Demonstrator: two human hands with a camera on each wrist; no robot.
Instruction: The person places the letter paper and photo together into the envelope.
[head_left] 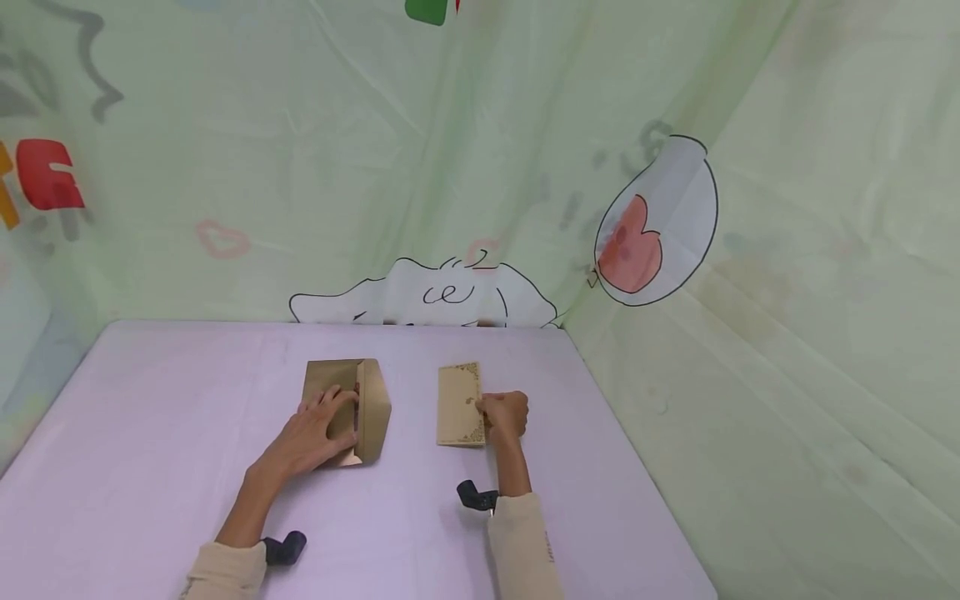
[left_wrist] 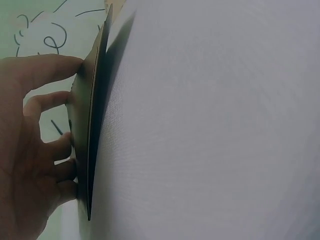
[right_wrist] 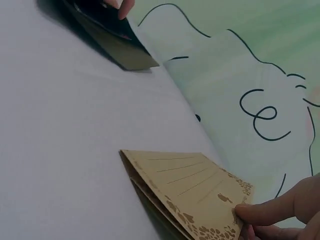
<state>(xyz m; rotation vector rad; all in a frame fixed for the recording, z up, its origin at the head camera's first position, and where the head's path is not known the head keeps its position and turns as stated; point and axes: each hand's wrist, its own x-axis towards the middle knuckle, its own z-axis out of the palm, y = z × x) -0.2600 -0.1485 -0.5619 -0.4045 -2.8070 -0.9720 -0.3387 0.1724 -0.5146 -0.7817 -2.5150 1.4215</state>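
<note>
Pinching a folded tan card [head_left: 456,404] by its right edge with the right hand [head_left: 508,412], thumb close to fingers. Showing, just left of that hand, ruled lines and brown ornament on the card's upper leaf, with both leaves slightly parted along the edge nearest the wrist. Spreading the left hand [head_left: 311,433] wide over a gold envelope [head_left: 366,417], touching it with thumb and fingers set well apart. Presenting its flap [head_left: 381,408] just right of that hand, toward the card, over a pale tabletop [head_left: 408,517].
</note>
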